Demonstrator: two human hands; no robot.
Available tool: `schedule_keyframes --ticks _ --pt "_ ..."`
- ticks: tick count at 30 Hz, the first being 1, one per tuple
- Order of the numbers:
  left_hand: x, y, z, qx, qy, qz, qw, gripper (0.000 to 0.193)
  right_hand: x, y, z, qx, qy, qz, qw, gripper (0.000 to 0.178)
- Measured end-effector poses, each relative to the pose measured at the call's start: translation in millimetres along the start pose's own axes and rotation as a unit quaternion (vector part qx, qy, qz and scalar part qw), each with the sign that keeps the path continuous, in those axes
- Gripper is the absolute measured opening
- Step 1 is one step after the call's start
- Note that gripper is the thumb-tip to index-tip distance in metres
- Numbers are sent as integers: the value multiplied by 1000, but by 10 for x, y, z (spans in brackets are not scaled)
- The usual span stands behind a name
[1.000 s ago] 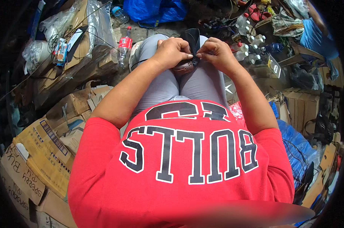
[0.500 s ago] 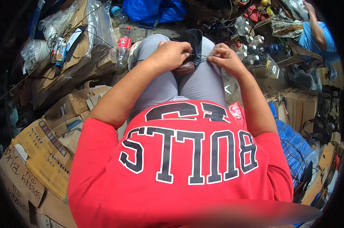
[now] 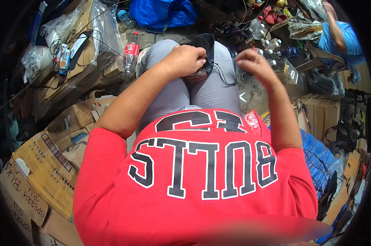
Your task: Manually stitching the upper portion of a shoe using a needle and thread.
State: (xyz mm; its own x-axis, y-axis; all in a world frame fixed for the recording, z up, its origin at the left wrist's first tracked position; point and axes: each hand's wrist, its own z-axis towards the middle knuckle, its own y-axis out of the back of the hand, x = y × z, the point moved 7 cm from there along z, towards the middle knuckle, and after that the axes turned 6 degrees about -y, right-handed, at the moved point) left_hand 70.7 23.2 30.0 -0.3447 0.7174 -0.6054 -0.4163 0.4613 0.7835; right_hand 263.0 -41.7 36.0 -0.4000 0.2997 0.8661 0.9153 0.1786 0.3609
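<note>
A dark shoe (image 3: 205, 45), black at the opening and brown lower down, rests between my thighs on grey trousers. My left hand (image 3: 184, 60) is closed on its left side, thumb and fingertips at the opening and covering part of it. A black lace (image 3: 226, 81) loops off the shoe over my right thigh. From the shoe a faint thin thread (image 3: 223, 61) runs toward my right hand (image 3: 257, 67), which is raised beyond my right knee. Its fingertips are pinched together and slightly blurred; the thread's end at them is hard to make out.
Flattened cardboard (image 3: 42, 168) lies at left, plastic-wrapped board (image 3: 85, 45) beyond it. A red-labelled bottle (image 3: 131, 51) stands by my left knee, a blue tarp (image 3: 165, 14) ahead. Several white-capped bottles (image 3: 271, 45) and a person in a blue shirt (image 3: 343, 39) are at far right.
My right hand has moved away from the shoe, outward to the right, drawing the thread. The black lace now hangs in view over my thigh. My left hand stays on the shoe.
</note>
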Motion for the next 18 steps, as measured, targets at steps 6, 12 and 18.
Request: schedule_keyframes --ticks 6,12,18 --pt "-85 -23 65 -12 91 27 995 35 -183 -424 -146 -84 25 7 996 16" --pt "-58 -14 64 -1 118 25 993 40 289 5 -74 -17 49 123 991 18" --pt "-39 -25 156 -15 124 31 992 38 238 402 135 -284 127 -293 904 18"
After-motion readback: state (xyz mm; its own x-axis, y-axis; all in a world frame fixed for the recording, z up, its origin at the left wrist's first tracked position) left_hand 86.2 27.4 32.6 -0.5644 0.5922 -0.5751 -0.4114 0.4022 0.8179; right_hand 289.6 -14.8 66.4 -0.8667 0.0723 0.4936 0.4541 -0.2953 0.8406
